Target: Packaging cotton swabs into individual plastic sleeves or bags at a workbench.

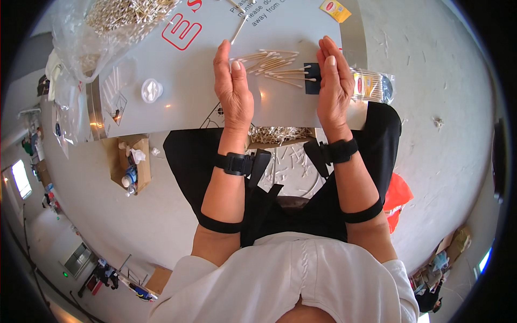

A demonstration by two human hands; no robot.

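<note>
Both hands stand on edge on the grey tabletop [183, 105], palms facing each other with a gap between them. My left hand [233, 94] is open, its fingers and thumb pointing away from me. Across from it my right hand [335, 89] is open too, fingers stretched and close together. Between them lies a loose pile of wooden cotton swabs [274, 63], roughly side by side, some slanting. A dark square [312, 85] lies beside my right fingers, partly under swab tips. One single swab [238, 31] lies beyond my left fingertips.
A clear plastic bag [97, 48] full of loose swabs stands far left, near a small round tub [152, 90]. Filled swab packs [371, 86] lie right of my right hand. A yellow label [335, 9] is at the far edge. Below are a swab box [280, 141] and a carton [129, 164].
</note>
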